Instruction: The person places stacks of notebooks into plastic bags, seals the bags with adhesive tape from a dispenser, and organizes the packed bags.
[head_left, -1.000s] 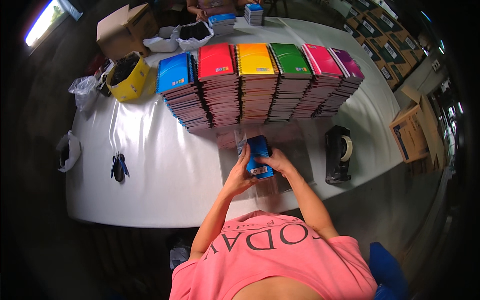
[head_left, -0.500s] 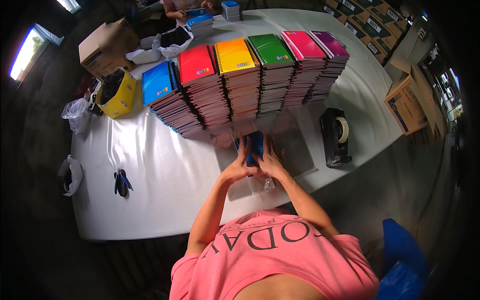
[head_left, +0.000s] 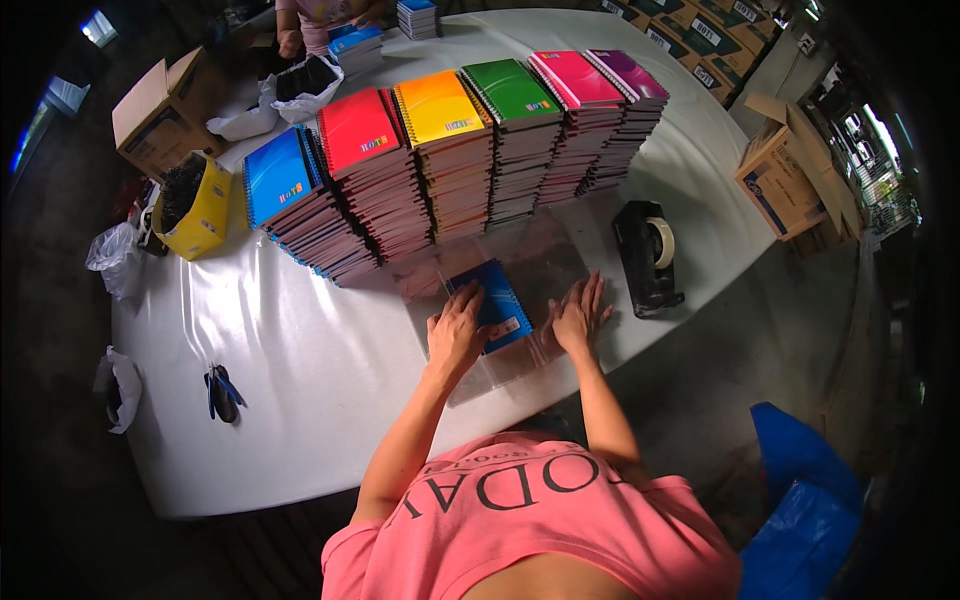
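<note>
A blue spiral notebook [head_left: 503, 290] lies before me on clear plastic [head_left: 568, 262], its wire binding toward the right. My left hand [head_left: 457, 326] rests on the notebook's left part, fingers stretched out and covering some of its cover. To the right of the notebook, my right hand [head_left: 579, 316] lies flat on the plastic with its fingers apart, touching no notebook. Just beyond stand tall notebook stacks in a row: blue [head_left: 282, 185], red [head_left: 358, 135], yellow [head_left: 440, 105], green [head_left: 508, 92], pink [head_left: 577, 78] and purple [head_left: 628, 74].
A black tape dispenser [head_left: 640, 260] stands right of my right hand. Blue-handled pliers [head_left: 222, 394] lie at the left, below a yellow container [head_left: 205, 215] of dark pieces. Open cardboard boxes [head_left: 165, 125] flank the table. Across it, a person [head_left: 320, 20] sits near more blue notebooks [head_left: 356, 48].
My hands, formerly close together over the notebook, have parted. The right has moved off it onto the plastic, uncovering more of the cover. The whole view has shifted slightly.
</note>
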